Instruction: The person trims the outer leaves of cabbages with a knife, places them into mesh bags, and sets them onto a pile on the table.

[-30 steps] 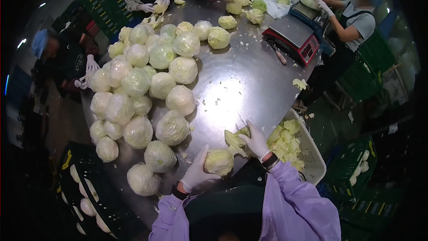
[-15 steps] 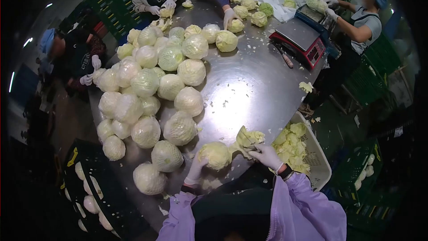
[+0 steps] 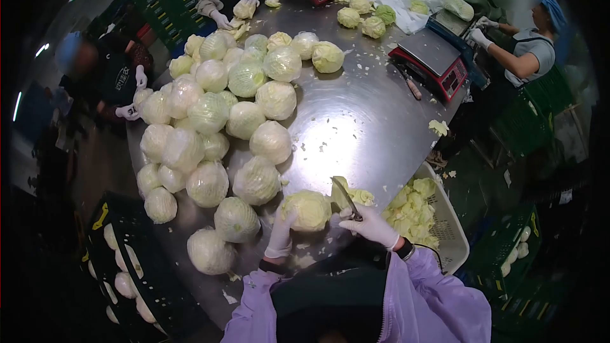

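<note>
My left hand [image 3: 280, 236], in a white glove, grips the left side of a pale yellow-green cabbage [image 3: 306, 210] on the metal table [image 3: 346, 111]. The gloved right hand [image 3: 376, 226] is closed round the dark handle of a knife [image 3: 344, 195]. Its blade points up and away from me, just right of the cabbage. Behind the blade lie loose cabbage leaves [image 3: 361, 197], partly hidden by it. A large group of wrapped cabbages [image 3: 208, 114] covers the table to the left, the nearest ones close to my left hand.
A white basket [image 3: 455, 235] of cut leaves stands at the table's right edge. Red scales [image 3: 434, 67] and another knife [image 3: 413, 87] lie farther back. Several co-workers stand round the table. Green crates [image 3: 136, 279] with cabbages are at lower left and right.
My right hand has shifted slightly left and down, and the knife blade now stands up beside the cabbage. The leaves lie lower. At the back, a co-worker has lifted a cabbage off the table.
</note>
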`<state>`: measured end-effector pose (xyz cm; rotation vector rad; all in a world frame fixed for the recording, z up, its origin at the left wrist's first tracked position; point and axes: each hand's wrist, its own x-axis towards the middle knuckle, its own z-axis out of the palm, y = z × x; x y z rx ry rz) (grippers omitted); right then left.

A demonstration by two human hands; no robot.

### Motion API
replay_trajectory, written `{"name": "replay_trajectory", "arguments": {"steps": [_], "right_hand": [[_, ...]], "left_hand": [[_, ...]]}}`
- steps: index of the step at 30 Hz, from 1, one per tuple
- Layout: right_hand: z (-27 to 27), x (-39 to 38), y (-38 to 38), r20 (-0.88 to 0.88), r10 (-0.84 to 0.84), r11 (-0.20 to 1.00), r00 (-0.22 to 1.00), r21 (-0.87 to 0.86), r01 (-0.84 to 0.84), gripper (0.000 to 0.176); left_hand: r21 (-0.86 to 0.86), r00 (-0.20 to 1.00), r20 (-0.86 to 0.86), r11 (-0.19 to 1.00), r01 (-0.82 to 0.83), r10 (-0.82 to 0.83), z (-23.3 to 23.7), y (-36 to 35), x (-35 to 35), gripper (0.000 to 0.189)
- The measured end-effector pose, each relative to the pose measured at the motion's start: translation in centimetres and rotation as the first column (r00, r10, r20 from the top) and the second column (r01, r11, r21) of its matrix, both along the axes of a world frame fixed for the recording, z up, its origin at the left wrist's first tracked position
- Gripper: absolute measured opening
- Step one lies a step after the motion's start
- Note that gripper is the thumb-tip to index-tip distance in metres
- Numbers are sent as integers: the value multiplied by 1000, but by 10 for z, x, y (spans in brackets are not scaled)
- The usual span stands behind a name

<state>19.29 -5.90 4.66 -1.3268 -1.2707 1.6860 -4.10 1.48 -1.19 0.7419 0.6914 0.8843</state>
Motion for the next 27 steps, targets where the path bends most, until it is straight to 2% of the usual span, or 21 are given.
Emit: {"name": "replay_trajectory", "arguments": {"steps": [1, 2, 3, 5, 6, 7, 9, 10, 12, 13, 15, 16, 17, 19, 20, 22, 24, 26, 27], "right_hand": [[0, -12, 2, 218, -191, 953, 957, 275, 127, 34], [-1, -22, 3, 358, -417, 817, 835, 550, 172, 46], [-4, -31, 5, 360, -416, 818, 835, 550, 170, 46], [-10, -45, 8, 564, -335, 889, 755, 455, 55, 65], [-9, -47, 9, 594, -318, 905, 739, 422, 50, 62], [-11, -46, 9, 591, -317, 907, 742, 418, 54, 62], [-20, -40, 9, 594, -182, 950, 784, 311, -15, 57], [-29, -40, 7, 595, -185, 951, 782, 309, -11, 57], [-45, -39, -1, 669, -281, 894, 688, 444, -66, 53], [-48, -36, -1, 673, -275, 896, 686, 439, -71, 53], [-52, -28, 4, 523, -278, 918, 805, 391, 63, 51], [-50, -24, 6, 516, -224, 948, 827, 311, 63, 53], [-48, -25, 6, 517, -225, 947, 826, 314, 61, 53], [-44, -32, 3, 612, -338, 857, 715, 514, -35, 56], [-51, -38, 1, 565, -356, 862, 744, 506, 28, 56], [-58, -45, 4, 569, -373, 863, 733, 503, 49, 56], [-55, -48, 8, 572, -386, 864, 724, 498, 67, 55], [-41, -45, 16, 602, -292, 931, 743, 358, 76, 51], [-43, -44, 17, 602, -294, 930, 742, 358, 78, 51]], "left_hand": [[-71, 997, -20, 995, -74, 73, 6, -4, 5, 54], [-137, 989, -44, 980, -147, 142, 11, -8, 11, 45], [-137, 989, -42, 979, -148, 143, 15, -11, 15, 45], [-76, 987, -118, 990, -117, 108, 19, -18, 22, 40], [-92, 971, -139, 974, -207, 193, 4, -24, 25, 37], [-96, 971, -145, 974, -205, 190, -5, -26, 22, 37], [-120, 968, -217, 981, -154, 125, -17, -28, 18, 48], [-123, 969, -216, 981, -149, 120, -13, -30, 19, 48], [-128, 908, -365, 955, -268, 206, -7, -40, 25, 61], [-133, 908, -363, 953, -271, 207, -10, -40, 25, 61], [-190, 926, -351, 958, -215, 139, -18, -32, 24, 68], [-138, 912, -379, 965, -222, 155, -21, -31, 27, 65], [-135, 913, -377, 966, -222, 157, -25, -29, 27, 65], [-102, 905, -390, 969, -226, 170, -27, -28, 30, 66], [-103, 906, -389, 969, -224, 168, -28, -29, 30, 66], [-238, 929, -346, 946, -221, 130, -13, -28, 29, 65], [-230, 929, -346, 948, -221, 132, -14, -28, 28, 65], [-222, 929, -345, 950, -220, 134, -17, -28, 27, 64], [-220, 928, -345, 949, -225, 140, -19, -27, 28, 65]]}}
